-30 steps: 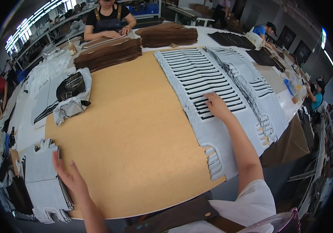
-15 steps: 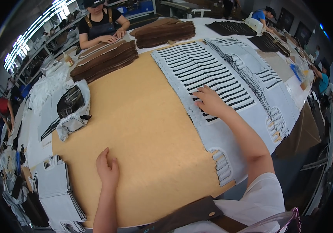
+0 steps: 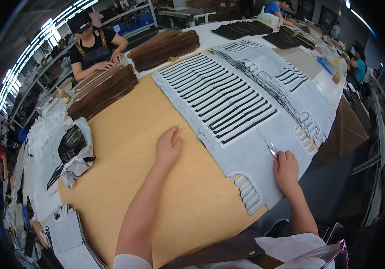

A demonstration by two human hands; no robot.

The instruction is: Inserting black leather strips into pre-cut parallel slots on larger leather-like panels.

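Observation:
My right hand is closed round a small pair of scissors with silver blades and a reddish handle. The blades lie over the pale grey sheet, just below its panel of black and white strips. My left hand hovers over the tan board, left of the sheet's edge. Its thumb stands apart from the fingers, and nothing is in it. A cut-out with finger-like tabs lies at the sheet's near corner.
Overlapping grey pieces lie farther right. Brown strip stacks line the far edge, where a co-worker works. A crumpled grey bundle and a stack of grey pieces are at left. Brown cloth hangs off the right edge.
My right hand has moved from the striped panel toward the near right and now holds scissors. My left hand has moved right and away from me. The view has shifted.

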